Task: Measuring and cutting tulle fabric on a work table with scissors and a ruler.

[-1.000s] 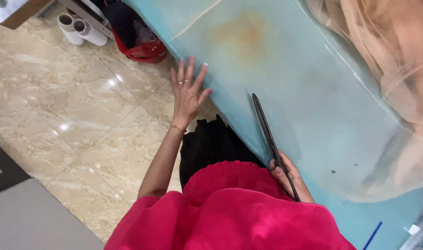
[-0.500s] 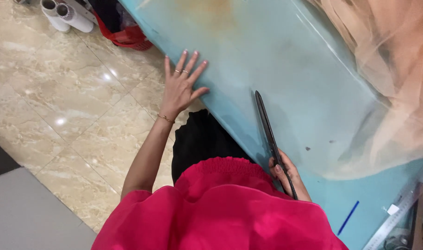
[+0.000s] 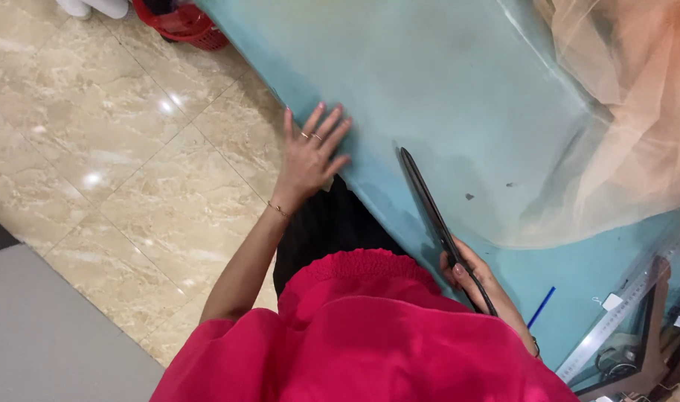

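- A pair of long black metal tailoring shears is held by the right hand, whose fingers are wrapped shut around the handle loops at the near end; the blades lie closed, resting on the pale blue plastic-covered table.
- The shears sit near the table's front edge, at about five o'clock in the view, just beyond the pink gathered blouse.
- The long axis runs from the handles at five o'clock to the tip at eleven o'clock, so the point is aimed away from the body, up and slightly left across the table.
- The shears are judged stiff, rather heavy and tip-weighted, with a sharp point; the handle loops are the safe place to take hold, not the blades.
- The left hand is laid flat with fingers spread on the table edge at ten o'clock from the tip, holding nothing.
- Sheer peach tulle fabric is heaped at two o'clock, well apart from the blades; it looks light, soft and easily snagged.
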